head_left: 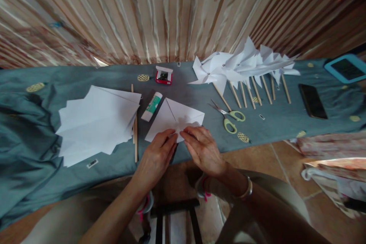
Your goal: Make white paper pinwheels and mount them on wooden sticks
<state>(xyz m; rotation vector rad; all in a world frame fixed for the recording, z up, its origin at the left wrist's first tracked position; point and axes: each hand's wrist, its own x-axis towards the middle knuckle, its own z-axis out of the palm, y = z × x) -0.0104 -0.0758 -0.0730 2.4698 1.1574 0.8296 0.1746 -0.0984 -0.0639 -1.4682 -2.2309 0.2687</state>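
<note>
A white square of paper (162,118) lies in front of me, with a dark slit running from its far corner toward the middle and a line at its right corner. My left hand (158,154) has its thumb and fingers closed on the near part of the paper. Opposite it, my right hand (204,150) pinches the same part, fingers bent and fingertips close to the left ones. The fingertips partly hide what they grip. A glue stick (152,106) lies just left of the paper. Scissors with green handles (228,116) rest open to the right.
At left lies a stack of white paper sheets (97,122) beside wooden sticks (136,141). A small red box (164,76) stands behind. Several paper pinwheels (240,65) on sticks lie at the back right. Farther right are a phone (312,101) and a blue-framed device (347,68).
</note>
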